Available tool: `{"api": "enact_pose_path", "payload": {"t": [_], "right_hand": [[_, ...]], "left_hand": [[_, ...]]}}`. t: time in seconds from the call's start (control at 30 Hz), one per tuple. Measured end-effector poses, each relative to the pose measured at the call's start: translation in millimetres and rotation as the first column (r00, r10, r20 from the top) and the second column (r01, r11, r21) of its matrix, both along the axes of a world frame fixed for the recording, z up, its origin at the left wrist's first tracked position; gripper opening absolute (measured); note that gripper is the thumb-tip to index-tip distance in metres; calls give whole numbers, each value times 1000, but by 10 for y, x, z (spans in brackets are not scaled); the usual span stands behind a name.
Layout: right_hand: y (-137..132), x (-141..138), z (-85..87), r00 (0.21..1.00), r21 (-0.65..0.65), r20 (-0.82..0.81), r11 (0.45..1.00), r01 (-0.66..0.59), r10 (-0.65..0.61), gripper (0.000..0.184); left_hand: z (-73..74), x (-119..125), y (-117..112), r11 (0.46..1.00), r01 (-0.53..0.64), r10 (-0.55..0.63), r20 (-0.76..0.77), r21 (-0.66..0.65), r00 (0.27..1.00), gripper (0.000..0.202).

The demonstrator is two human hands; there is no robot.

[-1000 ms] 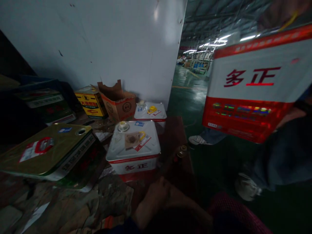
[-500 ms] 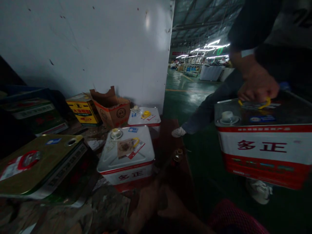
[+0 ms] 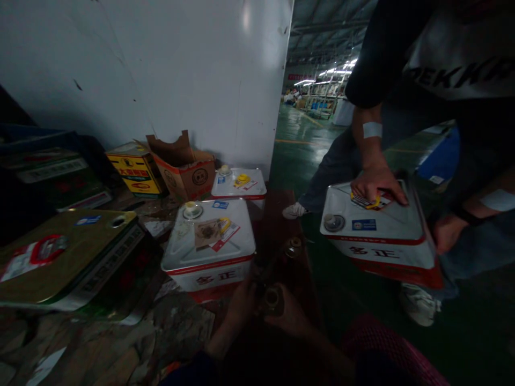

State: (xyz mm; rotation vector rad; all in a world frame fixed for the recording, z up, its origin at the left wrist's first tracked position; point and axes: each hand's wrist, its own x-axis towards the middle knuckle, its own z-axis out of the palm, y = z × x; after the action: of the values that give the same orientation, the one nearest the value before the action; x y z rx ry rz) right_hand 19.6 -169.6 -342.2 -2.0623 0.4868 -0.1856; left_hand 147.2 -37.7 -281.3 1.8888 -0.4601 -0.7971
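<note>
At the bottom centre, in dim light, my right hand (image 3: 293,315) is closed around a small bottle (image 3: 272,296) whose round open mouth faces up. Just left of it, my left hand (image 3: 241,304) has its fingers curled in shadow; what they hold, if anything, I cannot make out. Another small bottle (image 3: 294,245) stands on the dark brown board (image 3: 281,214) beyond my hands. Beside my left hand is a white and red square tin (image 3: 213,241) with a capped spout and a brown scrap on its top.
A co-worker's hand (image 3: 376,187) grips the yellow handle of another white and red tin (image 3: 374,241) at right. A green tin (image 3: 80,262), a yellow tin (image 3: 139,171), an open carton (image 3: 187,179) and a second white tin (image 3: 253,185) stand along the pale wall (image 3: 161,69).
The co-worker's tin has moved left and lower, and the co-worker's other hand now shows at its side. The bottle's mouth in my right hand has come into view.
</note>
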Motion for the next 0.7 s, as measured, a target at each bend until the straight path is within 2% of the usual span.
{"api": "enact_pose_path", "payload": {"t": [0.2,0.37,0.5,0.6,0.7], "right_hand": [[2,-7,3,999,41,42,999,-26,24,76],[-45,-6,-56,998,49,67,999,7,-10,72],[-286,18,-144,975,25,104,981,193,-194,71],[-536,57,-260,910,28,124,918,395,-396,75],[-711,110,-400,858,41,158,871,489,-489,72]], "left_hand": [[132,-23,2,955,-12,-68,-257,-297,964,60],[199,-72,1,914,-95,-56,-354,-395,933,58],[228,-90,27,884,-154,-47,-412,-441,910,53],[225,-103,62,882,-171,-44,-438,-440,898,56],[183,-103,78,893,-190,-14,-447,-409,894,61]]}}
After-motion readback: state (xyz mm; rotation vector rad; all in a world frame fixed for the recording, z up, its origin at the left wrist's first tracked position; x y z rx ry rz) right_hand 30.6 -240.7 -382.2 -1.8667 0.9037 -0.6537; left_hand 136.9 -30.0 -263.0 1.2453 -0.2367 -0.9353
